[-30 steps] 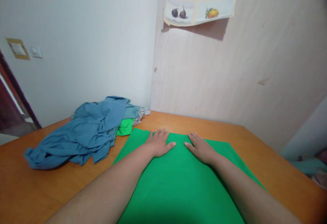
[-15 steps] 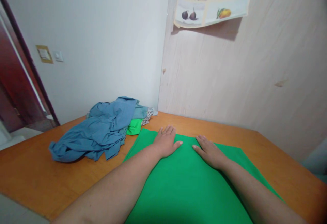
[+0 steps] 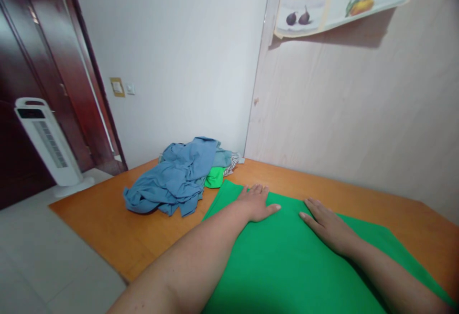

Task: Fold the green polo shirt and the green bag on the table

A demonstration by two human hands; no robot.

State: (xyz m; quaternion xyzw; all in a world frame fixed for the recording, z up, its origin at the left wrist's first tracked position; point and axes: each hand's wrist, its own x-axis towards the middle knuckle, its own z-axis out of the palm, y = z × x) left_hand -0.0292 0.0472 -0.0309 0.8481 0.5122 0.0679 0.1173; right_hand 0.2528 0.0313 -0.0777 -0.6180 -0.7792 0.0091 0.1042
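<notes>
Flat green cloth sheet (image 3: pixel 294 261), lower right of frame: far edge slants down rightward, long axis unclear; left hand (image 3: pixel 255 205), right hand (image 3: pixel 328 225) spread atop.

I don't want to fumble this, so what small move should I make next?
Perhaps slide your right grip outward over the green cloth: your left grip lies flat near its far left corner, while uncovered cloth stretches between the right one and the far right corner.
</notes>
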